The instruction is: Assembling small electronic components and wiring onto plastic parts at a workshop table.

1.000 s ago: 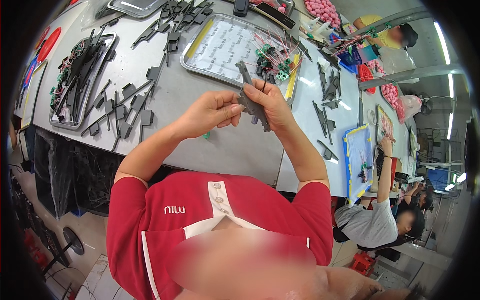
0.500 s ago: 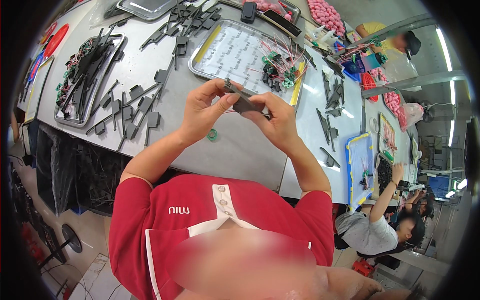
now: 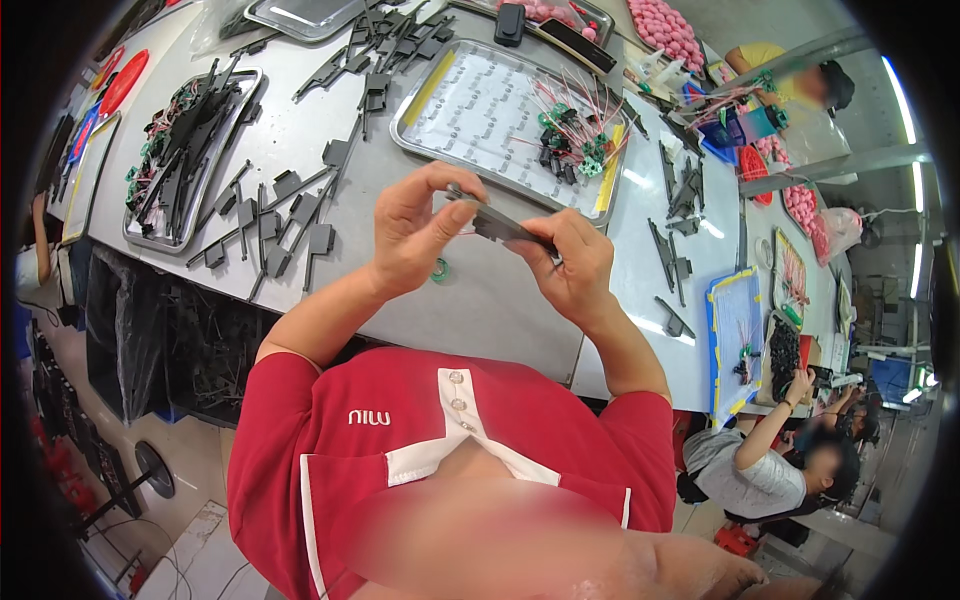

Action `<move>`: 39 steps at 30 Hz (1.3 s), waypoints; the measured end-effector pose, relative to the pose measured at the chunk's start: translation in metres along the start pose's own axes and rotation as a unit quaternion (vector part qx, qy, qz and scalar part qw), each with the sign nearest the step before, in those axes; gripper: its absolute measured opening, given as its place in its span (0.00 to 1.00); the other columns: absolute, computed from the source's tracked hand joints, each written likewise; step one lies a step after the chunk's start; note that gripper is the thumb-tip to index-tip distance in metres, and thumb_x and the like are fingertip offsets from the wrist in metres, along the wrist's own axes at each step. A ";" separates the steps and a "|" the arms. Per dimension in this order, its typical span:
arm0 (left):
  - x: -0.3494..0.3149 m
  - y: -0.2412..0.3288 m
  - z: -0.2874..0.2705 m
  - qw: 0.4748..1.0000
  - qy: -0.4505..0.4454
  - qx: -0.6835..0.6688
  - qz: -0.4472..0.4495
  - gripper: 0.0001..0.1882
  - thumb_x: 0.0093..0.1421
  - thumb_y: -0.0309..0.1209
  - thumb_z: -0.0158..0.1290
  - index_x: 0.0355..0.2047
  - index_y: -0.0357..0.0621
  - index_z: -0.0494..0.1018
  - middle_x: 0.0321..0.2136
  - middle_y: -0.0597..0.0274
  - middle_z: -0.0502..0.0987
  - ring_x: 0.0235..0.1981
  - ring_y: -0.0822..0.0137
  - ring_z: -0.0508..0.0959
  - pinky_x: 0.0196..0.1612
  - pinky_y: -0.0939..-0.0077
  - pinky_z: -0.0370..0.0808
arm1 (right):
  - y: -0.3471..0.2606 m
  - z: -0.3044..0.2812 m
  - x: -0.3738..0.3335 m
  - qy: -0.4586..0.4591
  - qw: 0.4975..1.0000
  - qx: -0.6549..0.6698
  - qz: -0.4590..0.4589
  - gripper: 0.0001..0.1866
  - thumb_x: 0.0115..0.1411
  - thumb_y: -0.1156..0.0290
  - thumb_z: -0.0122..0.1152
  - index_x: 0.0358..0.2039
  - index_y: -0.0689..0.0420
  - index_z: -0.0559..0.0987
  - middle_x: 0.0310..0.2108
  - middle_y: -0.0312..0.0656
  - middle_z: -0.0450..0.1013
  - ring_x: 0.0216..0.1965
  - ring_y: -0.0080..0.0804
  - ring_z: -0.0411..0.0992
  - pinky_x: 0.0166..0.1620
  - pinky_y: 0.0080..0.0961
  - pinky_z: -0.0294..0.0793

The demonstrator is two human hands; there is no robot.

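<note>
Between my two hands, above the front part of the grey table, is a dark grey plastic part [image 3: 493, 222], long and narrow with a wider flat section. My left hand [image 3: 418, 225] pinches its left end between thumb and fingers. On the right end, the thumb and fingers of my right hand [image 3: 572, 262] are closed. A small green ring [image 3: 439, 269] lies on the table below the part. Just beyond my hands stands a metal tray [image 3: 420, 143] lined with a patterned sheet, holding green circuit boards [image 3: 592, 150] with red and white wires and small black pieces.
Several similar grey parts [image 3: 285, 225] are strewn on the left, more [image 3: 400, 45] at the back and right. A left tray [image 3: 190, 235] holds black parts with wired boards. A blue-edged tray [image 3: 715, 350] sits at the right. A co-worker [image 3: 750, 470] works beyond it.
The grey part has been turned, so it now shows a thinner edge. My right hand has shifted right and slightly down, still gripping. The view has moved a little.
</note>
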State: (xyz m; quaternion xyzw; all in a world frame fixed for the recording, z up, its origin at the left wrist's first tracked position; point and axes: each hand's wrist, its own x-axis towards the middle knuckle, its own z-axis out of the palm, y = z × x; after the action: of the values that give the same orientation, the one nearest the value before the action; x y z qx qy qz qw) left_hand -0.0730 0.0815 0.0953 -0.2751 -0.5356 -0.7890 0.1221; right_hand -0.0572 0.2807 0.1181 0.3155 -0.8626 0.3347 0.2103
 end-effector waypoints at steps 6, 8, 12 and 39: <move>0.004 -0.003 -0.021 0.986 0.058 -0.155 -0.007 0.08 0.62 0.30 0.47 0.38 0.38 0.68 0.36 0.57 0.72 0.41 0.66 0.70 0.48 0.71 0.65 | -0.003 -0.009 0.007 0.066 0.988 0.105 0.089 0.19 0.37 0.66 0.73 0.29 0.57 0.75 0.25 0.36 0.72 0.26 0.30 0.68 0.30 0.23 0.69; 0.002 -0.005 -0.027 0.978 0.058 -0.201 -0.022 0.10 0.62 0.33 0.47 0.38 0.39 0.68 0.36 0.57 0.72 0.41 0.64 0.70 0.50 0.69 0.64 | 0.002 -0.006 0.003 0.077 0.989 0.108 0.062 0.17 0.39 0.68 0.73 0.30 0.56 0.75 0.25 0.35 0.71 0.25 0.26 0.66 0.26 0.19 0.63; 0.002 -0.003 -0.021 0.978 0.043 -0.202 -0.030 0.11 0.61 0.35 0.47 0.38 0.39 0.68 0.36 0.57 0.72 0.43 0.63 0.69 0.50 0.68 0.64 | 0.003 -0.006 0.000 0.101 0.989 0.103 0.028 0.15 0.41 0.67 0.72 0.27 0.56 0.76 0.24 0.36 0.71 0.24 0.27 0.67 0.28 0.22 0.67; 0.035 0.127 -0.163 0.971 0.174 0.136 -0.092 0.25 0.60 0.39 0.50 0.56 0.46 0.61 0.38 0.67 0.70 0.31 0.76 0.72 0.39 0.77 0.72 | 0.001 0.005 -0.008 0.013 0.944 0.274 0.185 0.12 0.55 0.75 0.60 0.41 0.61 0.76 0.25 0.30 0.67 0.24 0.12 0.60 0.26 0.07 0.58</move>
State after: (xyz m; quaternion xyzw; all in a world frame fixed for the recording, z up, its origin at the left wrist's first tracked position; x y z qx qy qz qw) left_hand -0.0893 -0.1140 0.1686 -0.0640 -0.6317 -0.7522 0.1762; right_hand -0.0531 0.2812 0.1101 0.1916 -0.7777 0.5956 0.0610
